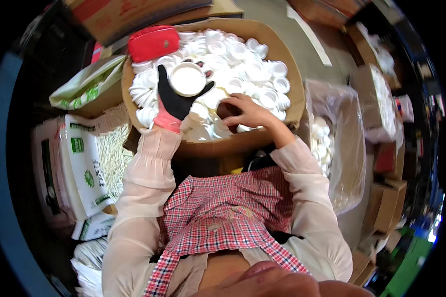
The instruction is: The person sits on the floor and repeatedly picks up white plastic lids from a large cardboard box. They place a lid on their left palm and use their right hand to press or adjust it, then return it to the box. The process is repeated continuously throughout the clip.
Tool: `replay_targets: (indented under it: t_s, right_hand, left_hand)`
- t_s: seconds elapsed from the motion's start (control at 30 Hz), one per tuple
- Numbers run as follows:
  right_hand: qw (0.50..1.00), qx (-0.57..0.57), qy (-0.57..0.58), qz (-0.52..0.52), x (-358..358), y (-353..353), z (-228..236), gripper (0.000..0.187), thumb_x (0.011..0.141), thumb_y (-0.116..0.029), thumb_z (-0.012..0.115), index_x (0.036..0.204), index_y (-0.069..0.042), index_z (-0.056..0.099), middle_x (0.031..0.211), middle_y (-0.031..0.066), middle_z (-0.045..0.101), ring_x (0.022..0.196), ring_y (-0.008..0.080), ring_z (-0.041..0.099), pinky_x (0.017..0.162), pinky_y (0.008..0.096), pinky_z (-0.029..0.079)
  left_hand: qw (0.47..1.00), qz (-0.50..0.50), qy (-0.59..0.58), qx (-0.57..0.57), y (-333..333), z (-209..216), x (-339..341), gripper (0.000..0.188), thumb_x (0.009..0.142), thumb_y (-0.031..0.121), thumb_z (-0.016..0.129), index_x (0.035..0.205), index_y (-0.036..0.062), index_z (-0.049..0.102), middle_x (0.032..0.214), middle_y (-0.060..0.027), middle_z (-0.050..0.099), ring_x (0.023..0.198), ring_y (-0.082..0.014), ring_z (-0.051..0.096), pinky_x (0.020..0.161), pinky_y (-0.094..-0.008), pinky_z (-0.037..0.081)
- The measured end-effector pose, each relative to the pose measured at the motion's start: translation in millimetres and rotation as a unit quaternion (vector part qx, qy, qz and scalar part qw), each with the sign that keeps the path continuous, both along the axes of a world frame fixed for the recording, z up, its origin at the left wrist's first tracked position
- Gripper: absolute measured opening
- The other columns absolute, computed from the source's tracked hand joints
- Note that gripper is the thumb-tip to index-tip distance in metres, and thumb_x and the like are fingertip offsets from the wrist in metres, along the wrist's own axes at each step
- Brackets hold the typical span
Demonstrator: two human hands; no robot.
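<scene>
My left hand (176,101), in a black glove with a pink cuff, holds a round white plastic lid (188,79), its fingers curled around the rim. The lid's hollow side faces up. To its right, my bare right hand (243,111) is low over the near part of the pile. Its thumb and fingers are apart and curved, with shadow between them and no held thing visible. Beneath both hands, many similar white lids (237,51) fill a large cardboard box (291,64).
On the box's far left edge rests a red zip pouch (153,43). At left, thin pale sticks (115,163) lie beside a white and green printed bag (84,163). A plastic-lined carton (339,148) at right contains white rounded pieces (321,136). More cartons (381,208) line the right side.
</scene>
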State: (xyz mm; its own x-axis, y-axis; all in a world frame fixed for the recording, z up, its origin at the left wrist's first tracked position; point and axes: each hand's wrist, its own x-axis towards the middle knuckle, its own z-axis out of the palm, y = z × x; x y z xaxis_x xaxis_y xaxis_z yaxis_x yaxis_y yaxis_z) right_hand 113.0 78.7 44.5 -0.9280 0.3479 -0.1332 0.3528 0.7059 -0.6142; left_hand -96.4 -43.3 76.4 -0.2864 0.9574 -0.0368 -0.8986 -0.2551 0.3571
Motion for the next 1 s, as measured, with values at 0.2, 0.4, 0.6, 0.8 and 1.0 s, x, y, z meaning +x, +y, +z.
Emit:
replay_targets:
  t_s: [0.2, 0.4, 0.6, 0.8, 1.0]
  right_hand:
    - [0.913, 0.257, -0.113, -0.297, 10.9, 101.6, -59.7, 0.045, 0.085, -0.013, 0.056, 0.130, -0.020, 0.052, 0.105, 0.0228, 0.056, 0.102, 0.0414, 0.055, 0.084, 0.0497, 0.048]
    - [0.904, 0.286, -0.147, -0.281, 23.4, 138.3, -93.0, 0.032, 0.081, -0.018, 0.067, 0.112, -0.013, 0.061, 0.105, 0.0197, 0.058, 0.100, 0.0364, 0.058, 0.079, 0.0479, 0.050]
    - [0.972, 0.039, 0.129, -0.191, 6.4, 94.8, -17.8, 0.015, 0.081, -0.011, 0.069, 0.090, -0.003, 0.059, 0.104, 0.0178, 0.054, 0.095, 0.0273, 0.061, 0.084, 0.0366, 0.054]
    - [0.896, -0.197, 0.382, -0.108, 0.7, 2.8, 50.9, 0.083, 0.068, 0.006, 0.075, 0.137, -0.009, 0.031, 0.133, 0.0117, 0.043, 0.124, 0.0224, 0.046, 0.105, 0.0386, 0.040]
    - [0.848, -0.362, 0.364, -0.129, 11.1, -14.2, 52.0, 0.049, 0.084, -0.009, 0.064, 0.129, 0.001, 0.046, 0.122, 0.0082, 0.055, 0.110, 0.0166, 0.055, 0.097, 0.0304, 0.041]
  left_hand:
    - [0.983, -0.094, -0.108, 0.117, -6.1, 4.1, -15.6, 0.089, 0.089, 0.068, 0.039, 0.142, -0.0020, 0.030, 0.145, -0.0316, 0.030, 0.135, -0.0498, 0.029, 0.109, -0.0619, 0.025]
    - [0.974, -0.129, -0.073, 0.168, -10.5, 3.6, -27.0, 0.094, 0.088, 0.072, 0.033, 0.144, -0.0029, 0.026, 0.143, -0.0325, 0.033, 0.130, -0.0510, 0.035, 0.099, -0.0594, 0.041]
    - [0.984, -0.137, -0.060, 0.098, -12.9, 4.3, -24.1, 0.085, 0.090, 0.071, 0.033, 0.141, 0.0025, 0.036, 0.138, -0.0297, 0.042, 0.120, -0.0513, 0.047, 0.086, -0.0570, 0.052]
    - [0.973, -0.182, -0.044, 0.138, -6.3, 13.9, 6.6, 0.080, 0.095, 0.063, 0.029, 0.144, -0.0005, 0.028, 0.142, -0.0328, 0.035, 0.126, -0.0523, 0.040, 0.094, -0.0580, 0.046]
    - [0.972, -0.189, -0.076, 0.114, -12.8, 20.8, 20.7, 0.081, 0.095, 0.063, 0.026, 0.143, -0.0016, 0.029, 0.140, -0.0330, 0.038, 0.122, -0.0529, 0.045, 0.091, -0.0564, 0.048]
